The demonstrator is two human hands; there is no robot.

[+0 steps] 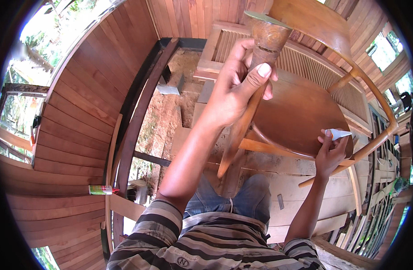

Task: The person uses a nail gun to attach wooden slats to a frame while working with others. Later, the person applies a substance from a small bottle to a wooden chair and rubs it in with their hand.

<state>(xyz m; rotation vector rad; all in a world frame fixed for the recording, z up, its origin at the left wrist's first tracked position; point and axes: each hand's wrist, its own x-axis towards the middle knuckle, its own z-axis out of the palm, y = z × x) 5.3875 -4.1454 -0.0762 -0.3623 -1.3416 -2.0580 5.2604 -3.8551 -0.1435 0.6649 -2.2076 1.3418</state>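
My left hand [235, 87] grips the leg [253, 85] of an upturned brown wooden chair [298, 112], close to the leg's thick end that points up at the camera. My right hand [330, 150] holds a small white tube with an orange cap [339, 134] against the rim of the round chair seat at the right. The chair rests tilted in front of my knees, and its curved back rail [368, 85] runs along the right side.
A louvred wooden panel [301, 60] lies under the chair on a plank floor. Curved wooden planks wall the left side, with a small green and red can [101, 190] on a ledge. Thin wooden slats are stacked at the lower right. Bare earth shows past the floor's far edge.
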